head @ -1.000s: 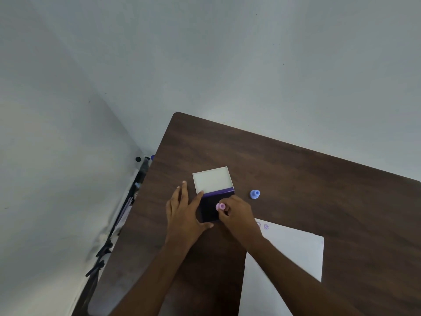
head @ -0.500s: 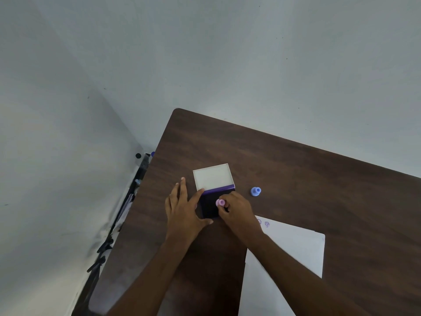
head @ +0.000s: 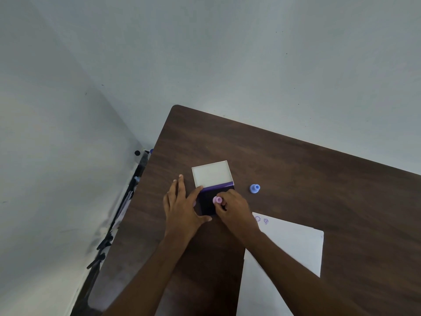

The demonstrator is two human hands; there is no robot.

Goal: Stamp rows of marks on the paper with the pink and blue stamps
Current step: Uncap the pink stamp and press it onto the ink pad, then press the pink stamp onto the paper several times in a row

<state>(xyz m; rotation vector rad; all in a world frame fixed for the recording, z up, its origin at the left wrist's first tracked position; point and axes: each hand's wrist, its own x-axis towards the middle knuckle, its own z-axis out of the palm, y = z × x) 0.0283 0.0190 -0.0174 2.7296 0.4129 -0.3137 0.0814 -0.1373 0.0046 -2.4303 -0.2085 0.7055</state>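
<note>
Brown wood makes up the table [head: 296, 169], and it sits in a corner by grey walls. An ink pad [head: 208, 202] lies on the table. Its dark inky part is close to the person, and its white lid [head: 211, 176] is flipped open on the far side, with a purple strip where the two parts join.

The right hand [head: 234, 209] pinches the pink stamp [head: 217, 200] with its fingers curled round it. The pink stamp is down on the dark ink. You can see only its round pink top, so you cannot tell how hard it pushes.

The left hand [head: 182, 206] lies flat on the table just beside the ink pad. Its fingers are straight and a bit spread. Its thumb touches the near left corner of the pad, and one finger reaches along the pad's left edge.

The blue stamp [head: 254, 188] stands alone on the table, to the right of the ink pad and apart from both hands.

White paper [head: 293, 247] lies on the table near the person, partly under the right arm. Two small purple marks [head: 261, 220] sit side by side at its far left corner. They are too small to make out.
</note>
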